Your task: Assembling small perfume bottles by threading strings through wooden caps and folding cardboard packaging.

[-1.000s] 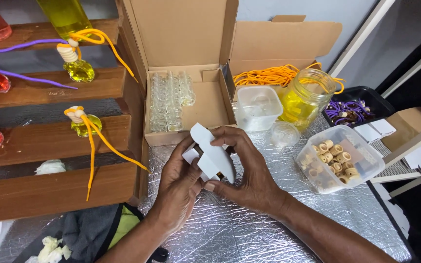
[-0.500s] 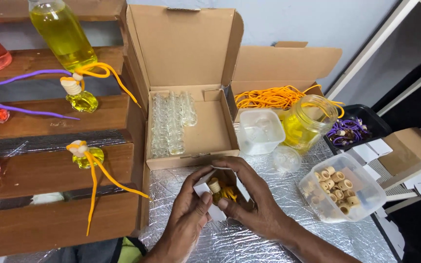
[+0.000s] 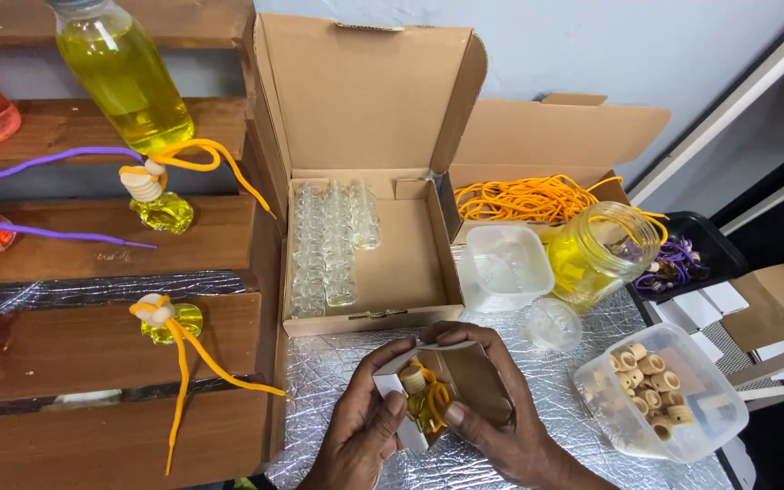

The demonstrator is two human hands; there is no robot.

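Observation:
Both hands hold a small open carton point(image 3: 469, 379), white outside and brown inside, above the silver foil table point(image 3: 338, 372). Inside it lies a little bottle point(image 3: 426, 399) of yellow liquid with a wooden cap and an orange cord. My left hand point(image 3: 360, 436) cups the carton's left side, thumb near the cap. My right hand point(image 3: 510, 426) wraps the right side, with its thumb pressing on the bottle.
An open cardboard box point(image 3: 383, 263) with several empty glass bottles stands behind. A box of orange cords point(image 3: 528, 195), a jar of yellow liquid point(image 3: 596, 254), a lidded tub point(image 3: 501, 268), a tub of wooden caps point(image 3: 655, 390). Wooden shelves point(image 3: 93, 345) at left carry filled bottles.
The flat white carton seen a second ago is now opened up, with the yellow bottle lying inside. The view has tilted, so the hands sit lower in the frame.

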